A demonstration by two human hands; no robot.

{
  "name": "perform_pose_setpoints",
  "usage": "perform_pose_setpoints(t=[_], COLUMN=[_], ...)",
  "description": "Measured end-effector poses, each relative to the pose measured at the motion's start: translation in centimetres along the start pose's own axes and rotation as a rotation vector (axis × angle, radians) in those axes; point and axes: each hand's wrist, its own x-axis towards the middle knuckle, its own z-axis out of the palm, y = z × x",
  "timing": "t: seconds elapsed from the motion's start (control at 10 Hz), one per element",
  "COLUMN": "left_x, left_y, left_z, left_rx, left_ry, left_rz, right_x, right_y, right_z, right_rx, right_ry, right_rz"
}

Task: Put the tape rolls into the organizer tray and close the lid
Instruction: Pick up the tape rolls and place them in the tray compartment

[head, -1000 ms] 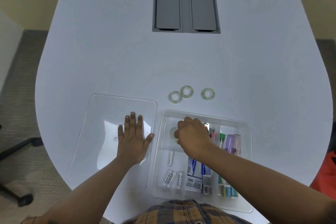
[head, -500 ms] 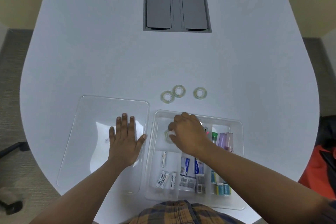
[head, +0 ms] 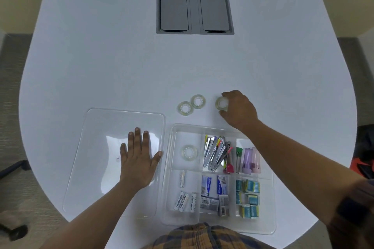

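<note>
The clear organizer tray (head: 169, 168) sits at the table's near edge. One tape roll (head: 189, 152) lies flat in its far left compartment. Two more clear tape rolls lie on the table beyond the tray, a left one (head: 185, 108) touching a right one (head: 198, 101). My right hand (head: 238, 110) is past the tray's far rim, fingers curled around a third loose tape roll (head: 222, 103) that is tilted up. My left hand (head: 139, 160) rests flat, fingers spread, on the clear lid (head: 97, 147), which lies on the table left of the tray.
The tray's other compartments hold staplers (head: 214, 152), batteries (head: 185, 201), staple boxes (head: 214, 188), small teal packets (head: 248, 198) and pastel tubes (head: 249, 159). A grey cable hatch (head: 194, 0) is set into the white table (head: 121, 56) far ahead. A chair base (head: 12, 168) stands at the left.
My right hand let go of a tape roll in the tray's far left compartment and moved up and right to the rightmost loose roll on the table. The left hand stayed on the lid.
</note>
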Motion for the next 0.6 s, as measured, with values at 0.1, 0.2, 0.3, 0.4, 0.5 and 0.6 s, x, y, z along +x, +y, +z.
perform_pose_setpoints(t=[0.1,0.2,0.3,0.4,0.5,0.6], left_x=[0.0,0.0,0.0,-0.1,0.0,0.0], left_y=[0.0,0.1,0.1,0.2,0.2,0.1], left_z=[0.0,-0.1,-0.1,-0.2,-0.3,-0.3], left_rx=[0.012,0.012,0.015,0.012,0.019,0.015], left_ry=[-0.001,-0.004,-0.011,-0.011,-0.017,-0.031], left_rz=[-0.004,-0.006,-0.007,-0.006,-0.007,-0.009], right_x=[0.8,1.3,1.6,1.7,1.6,1.2], right_y=[0.8,1.0,0.9,0.6,0.3,-0.4], right_z=[0.7,1.2,1.4,1.5,1.6,1.0], right_rx=[0.026,0.024,-0.009,-0.063,-0.096,-0.049], right_ry=[-0.027,-0.05,-0.054,-0.05,-0.048,-0.029], right_rz=[0.047,0.083,0.084,0.058,0.041,0.034])
